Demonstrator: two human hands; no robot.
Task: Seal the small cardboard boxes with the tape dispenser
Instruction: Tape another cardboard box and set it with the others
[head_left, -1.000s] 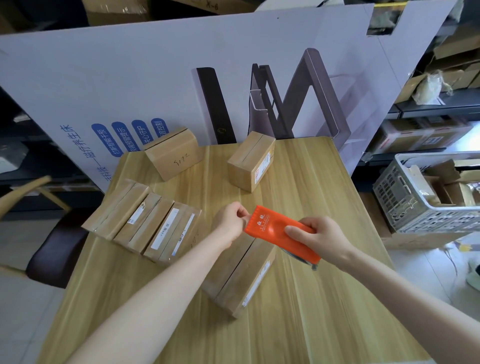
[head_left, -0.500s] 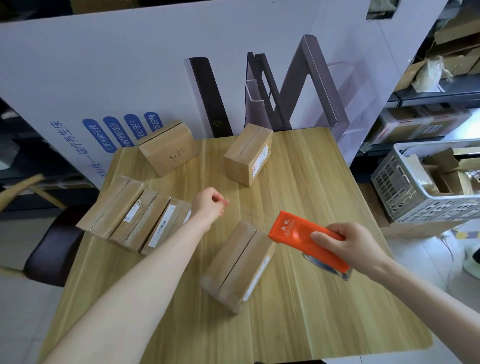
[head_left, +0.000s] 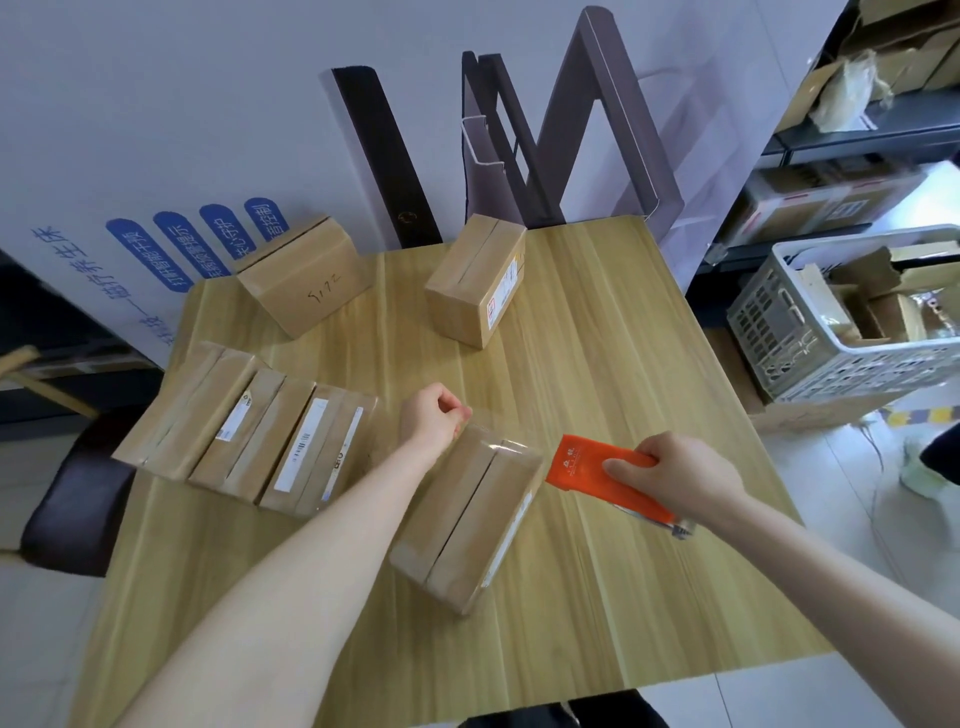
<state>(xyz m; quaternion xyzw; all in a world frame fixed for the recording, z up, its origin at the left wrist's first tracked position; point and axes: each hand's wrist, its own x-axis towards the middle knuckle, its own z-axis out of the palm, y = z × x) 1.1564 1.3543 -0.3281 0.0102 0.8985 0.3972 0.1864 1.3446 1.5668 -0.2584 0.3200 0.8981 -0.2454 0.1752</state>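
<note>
in the head view the long brown cardboard box (head_left: 467, 514) lies on the pale wooden table (head_left: 597, 332) between the hands, left hand (head_left: 435, 420) pinching clear tape (head_left: 498, 441) at its far end, right hand (head_left: 670, 475) gripping the orange tape dispenser (head_left: 602, 475) just beside it.

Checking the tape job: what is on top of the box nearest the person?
A strip of clear tape lies across the far end of the box, stretched from the left hand to the orange dispenser. The wrist covers its left corner.
</note>
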